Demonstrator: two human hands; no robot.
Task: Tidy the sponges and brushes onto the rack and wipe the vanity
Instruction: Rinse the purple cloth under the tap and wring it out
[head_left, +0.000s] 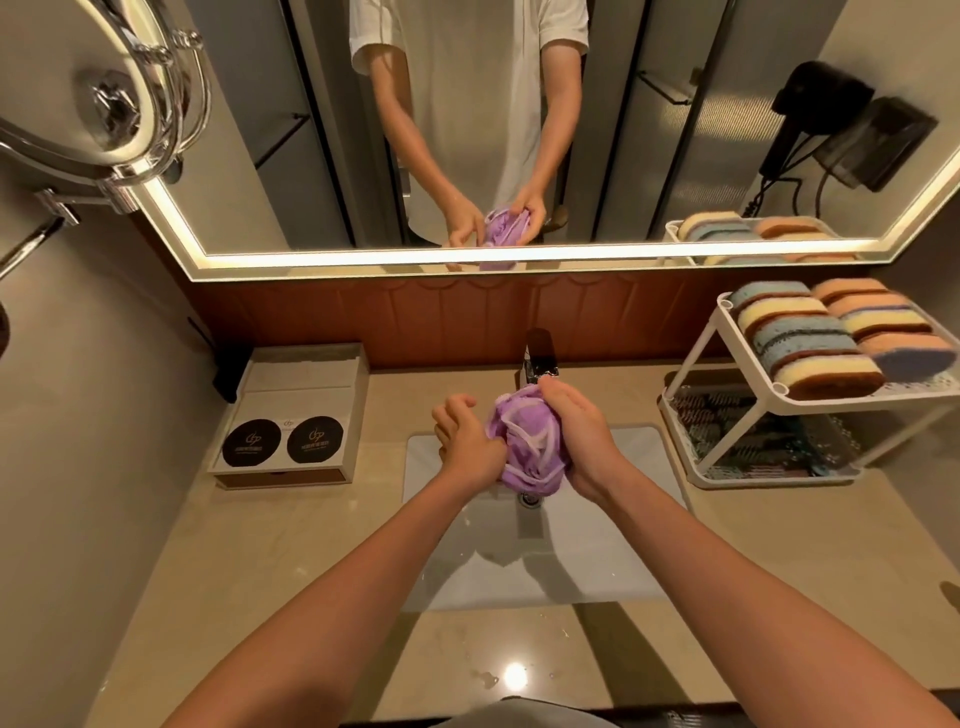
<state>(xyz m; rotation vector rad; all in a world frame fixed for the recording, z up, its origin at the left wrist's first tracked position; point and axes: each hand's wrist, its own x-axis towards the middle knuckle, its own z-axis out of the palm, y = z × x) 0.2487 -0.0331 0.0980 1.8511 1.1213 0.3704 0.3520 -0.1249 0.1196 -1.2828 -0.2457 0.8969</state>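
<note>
Purple cloth is bunched up right over the sink. The right hand is wrapped round it and the left hand is pinching its other side, I think. The rack sits right of the sink, so the right hand's nearer.

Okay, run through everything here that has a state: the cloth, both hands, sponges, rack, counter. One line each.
purple cloth, bunched up, held over the sink.
left hand, grips the cloth's side.
right hand, wrapped round the cloth.
sponges, stacked on the rack's top shelf.
rack, upright on the counter.
counter, water drops near the front edge.
</note>
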